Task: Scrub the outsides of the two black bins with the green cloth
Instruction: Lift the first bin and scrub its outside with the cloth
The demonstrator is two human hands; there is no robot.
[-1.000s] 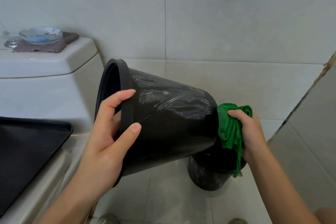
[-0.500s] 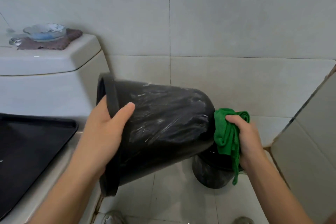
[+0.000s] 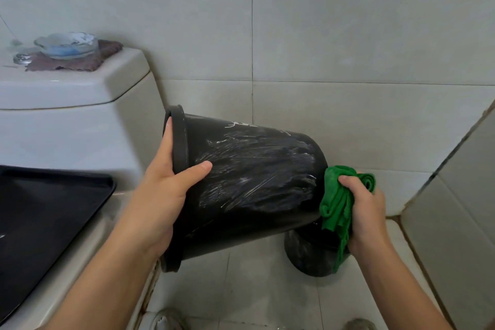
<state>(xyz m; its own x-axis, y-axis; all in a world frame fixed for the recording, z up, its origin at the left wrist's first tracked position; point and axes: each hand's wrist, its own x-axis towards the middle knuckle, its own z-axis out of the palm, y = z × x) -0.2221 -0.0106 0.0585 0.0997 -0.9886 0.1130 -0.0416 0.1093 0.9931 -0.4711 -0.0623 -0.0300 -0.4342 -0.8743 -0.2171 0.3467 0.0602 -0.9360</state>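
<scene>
Your left hand (image 3: 160, 195) holds the bin (image 3: 249, 185) tipped sideways above the floor, its grip clamped over the rim. Your right hand (image 3: 361, 206) squeezes the green cloth (image 3: 336, 203) against its base. Press firmly, turning the bin; the second bin (image 3: 308, 257) waits underneath.

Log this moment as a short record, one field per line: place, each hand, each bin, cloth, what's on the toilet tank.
place: tiled bathroom beside a toilet
left hand: grips the rim of the held bin
held bin: tipped on its side, mouth to the left, soapy streaks on its wall
right hand: clutches the green cloth against the held bin's base
second bin: on the floor, mostly hidden behind the first
tank top: glass dish on a brownish cloth
</scene>
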